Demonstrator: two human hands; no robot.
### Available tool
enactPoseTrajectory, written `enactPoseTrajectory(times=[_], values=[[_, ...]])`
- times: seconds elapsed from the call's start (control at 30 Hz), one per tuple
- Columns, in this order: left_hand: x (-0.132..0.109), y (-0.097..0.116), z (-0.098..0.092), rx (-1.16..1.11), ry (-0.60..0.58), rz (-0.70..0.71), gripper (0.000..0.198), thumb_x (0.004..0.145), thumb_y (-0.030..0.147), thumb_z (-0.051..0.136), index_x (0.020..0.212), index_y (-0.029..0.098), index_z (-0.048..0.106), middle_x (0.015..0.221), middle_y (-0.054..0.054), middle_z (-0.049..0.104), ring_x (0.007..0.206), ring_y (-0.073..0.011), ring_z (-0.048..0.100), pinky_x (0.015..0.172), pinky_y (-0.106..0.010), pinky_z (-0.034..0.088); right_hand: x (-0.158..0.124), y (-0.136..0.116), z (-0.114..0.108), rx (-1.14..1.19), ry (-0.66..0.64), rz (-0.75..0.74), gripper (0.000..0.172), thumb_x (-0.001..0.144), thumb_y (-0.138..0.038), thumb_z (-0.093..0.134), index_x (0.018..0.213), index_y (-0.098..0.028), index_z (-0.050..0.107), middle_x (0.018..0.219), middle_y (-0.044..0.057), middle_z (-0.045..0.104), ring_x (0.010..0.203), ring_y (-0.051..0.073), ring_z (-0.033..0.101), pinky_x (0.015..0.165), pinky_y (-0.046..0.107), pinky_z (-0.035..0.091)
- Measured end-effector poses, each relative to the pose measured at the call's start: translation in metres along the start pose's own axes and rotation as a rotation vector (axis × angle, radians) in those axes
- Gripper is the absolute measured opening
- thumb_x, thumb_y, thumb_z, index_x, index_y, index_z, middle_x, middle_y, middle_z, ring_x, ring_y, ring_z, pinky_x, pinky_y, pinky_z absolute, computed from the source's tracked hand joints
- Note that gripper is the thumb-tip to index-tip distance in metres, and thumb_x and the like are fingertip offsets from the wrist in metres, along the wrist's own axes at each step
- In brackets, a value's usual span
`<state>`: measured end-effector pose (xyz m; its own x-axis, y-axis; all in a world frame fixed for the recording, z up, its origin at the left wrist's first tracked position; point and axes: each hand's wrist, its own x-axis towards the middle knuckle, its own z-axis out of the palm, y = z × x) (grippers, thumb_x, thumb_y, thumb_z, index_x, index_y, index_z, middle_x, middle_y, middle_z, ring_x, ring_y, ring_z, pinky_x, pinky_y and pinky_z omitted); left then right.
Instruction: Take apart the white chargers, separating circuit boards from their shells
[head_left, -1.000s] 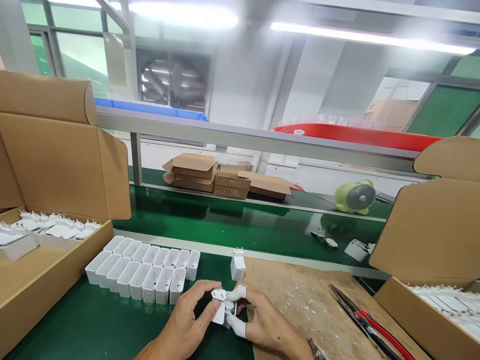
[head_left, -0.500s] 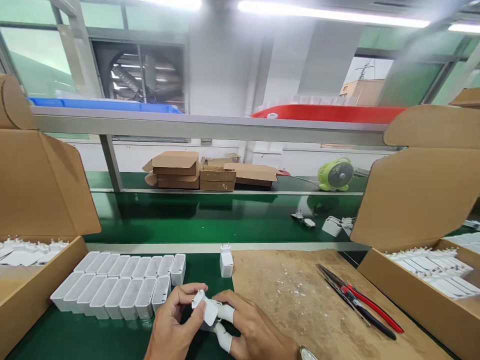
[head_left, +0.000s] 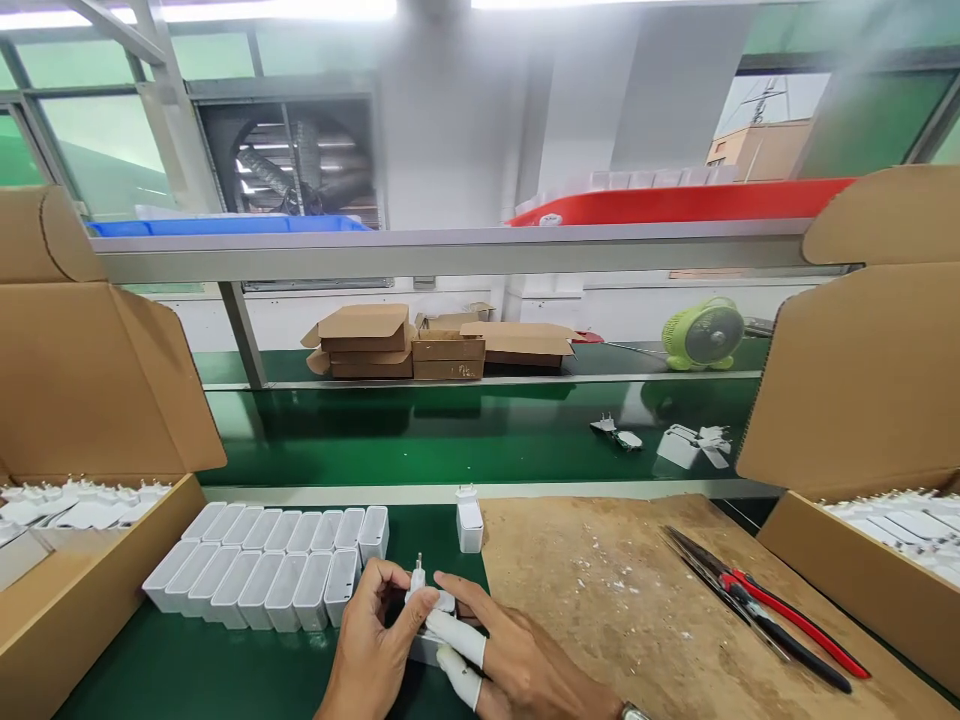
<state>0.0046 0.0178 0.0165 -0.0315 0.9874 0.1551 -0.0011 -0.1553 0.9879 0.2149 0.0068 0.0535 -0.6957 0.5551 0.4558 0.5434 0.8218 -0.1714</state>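
Both my hands hold one white plug adapter (head_left: pixel 421 600) low in the middle of the view, just above the green mat. My left hand (head_left: pixel 375 650) pinches its top with thumb and forefinger. My right hand (head_left: pixel 502 665), with white finger cots on two fingers, grips it from the right. The adapter's metal pins point up. Two rows of white adapter shells (head_left: pixel 270 565) lie on the mat just left of my hands. A single assembled adapter (head_left: pixel 469 520) stands upright a little beyond them.
Open cardboard boxes of white adapters sit at the left (head_left: pixel 82 560) and right (head_left: pixel 892 560). Red-handled pliers (head_left: pixel 765 605) lie on a worn wooden board (head_left: pixel 615 600). Beyond run a green conveyor belt (head_left: pixel 450 435), stacked flat cartons (head_left: pixel 442 345) and a small green fan (head_left: pixel 705 335).
My hands turned the adapter from lying tilted with its plug face showing to upright with the pins pointing up. The view shifted slightly to the left and down.
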Motion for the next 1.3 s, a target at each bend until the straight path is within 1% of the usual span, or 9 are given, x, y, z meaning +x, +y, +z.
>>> enactPoseTrajectory(times=[0.13,0.27,0.37,0.5,0.57,0.73,1.0,1.2,1.3], values=[[0.000,0.001,-0.001,0.028,-0.024,0.048,0.045,0.093,0.065,0.074,0.094,0.022,0.059,0.091,-0.003,0.068,0.084,-0.0221,0.064,0.077,-0.032,0.053,0.009,-0.004,-0.006,0.158,0.089,-0.029,0.031,0.101,-0.011,0.054,0.127,-0.020,0.067,0.140,0.017,0.067,0.118,0.024,0.074,0.101,0.032,0.063],[-0.003,0.011,-0.005,0.124,-0.096,0.101,0.040,0.104,0.063,0.058,0.101,0.023,0.061,0.101,-0.006,0.071,0.092,-0.0241,0.067,0.084,-0.036,0.053,0.013,-0.006,-0.004,0.187,0.091,-0.017,0.030,0.098,-0.008,0.054,0.120,-0.021,0.071,0.125,0.016,0.071,0.103,0.023,0.077,0.090,0.032,0.066],[-0.006,0.017,-0.013,0.179,-0.089,0.189,0.033,0.113,0.051,0.043,0.120,0.024,0.061,0.124,-0.009,0.068,0.118,-0.0264,0.065,0.101,-0.040,0.051,0.014,-0.006,-0.004,0.151,0.121,-0.015,0.036,0.093,-0.004,0.055,0.120,-0.021,0.071,0.118,0.015,0.072,0.094,0.023,0.077,0.085,0.031,0.067],[-0.010,0.020,-0.023,0.215,-0.026,0.414,0.022,0.115,0.033,0.043,0.131,0.028,0.057,0.144,-0.009,0.060,0.141,-0.0250,0.054,0.119,-0.043,0.041,0.015,-0.004,-0.014,0.140,0.276,0.004,0.043,0.096,-0.004,0.056,0.132,-0.025,0.065,0.120,0.012,0.072,0.106,0.022,0.075,0.092,0.028,0.065],[-0.011,0.024,-0.024,0.217,-0.006,0.486,0.022,0.115,0.028,0.043,0.133,0.029,0.055,0.144,-0.008,0.059,0.139,-0.0227,0.054,0.119,-0.040,0.042,0.015,-0.003,-0.016,0.171,0.277,0.029,0.045,0.098,-0.004,0.056,0.136,-0.027,0.064,0.123,0.011,0.072,0.111,0.022,0.074,0.095,0.029,0.064],[-0.009,0.035,-0.022,0.205,0.077,0.559,0.023,0.115,0.024,0.039,0.133,0.028,0.054,0.138,-0.007,0.060,0.135,-0.0192,0.056,0.117,-0.034,0.044,0.010,0.001,-0.001,0.228,0.082,0.070,0.041,0.099,-0.006,0.053,0.130,-0.027,0.070,0.120,0.011,0.072,0.099,0.022,0.075,0.087,0.032,0.066],[-0.014,0.022,-0.035,0.367,-0.010,0.553,0.030,0.112,0.018,0.043,0.138,0.031,0.053,0.144,-0.008,0.059,0.138,-0.0209,0.057,0.117,-0.037,0.049,0.013,-0.004,-0.005,0.219,0.215,0.094,0.044,0.102,-0.009,0.053,0.139,-0.029,0.064,0.121,0.010,0.071,0.101,0.021,0.075,0.089,0.031,0.065],[-0.011,0.030,-0.027,0.559,-0.127,0.721,0.040,0.113,0.020,0.042,0.150,0.030,0.055,0.158,-0.011,0.046,0.143,-0.0230,0.054,0.117,-0.035,0.052,0.006,-0.004,0.003,0.220,0.078,0.118,0.040,0.096,-0.005,0.051,0.127,-0.023,0.069,0.119,0.011,0.071,0.097,0.022,0.074,0.087,0.033,0.066],[-0.012,0.025,-0.026,0.631,-0.221,0.665,0.043,0.111,0.022,0.052,0.153,0.030,0.050,0.157,-0.013,0.049,0.143,-0.0252,0.056,0.117,-0.037,0.054,0.002,-0.006,0.003,0.208,0.099,0.121,0.047,0.095,-0.002,0.051,0.135,-0.023,0.063,0.132,0.013,0.069,0.112,0.024,0.073,0.097,0.034,0.064]])
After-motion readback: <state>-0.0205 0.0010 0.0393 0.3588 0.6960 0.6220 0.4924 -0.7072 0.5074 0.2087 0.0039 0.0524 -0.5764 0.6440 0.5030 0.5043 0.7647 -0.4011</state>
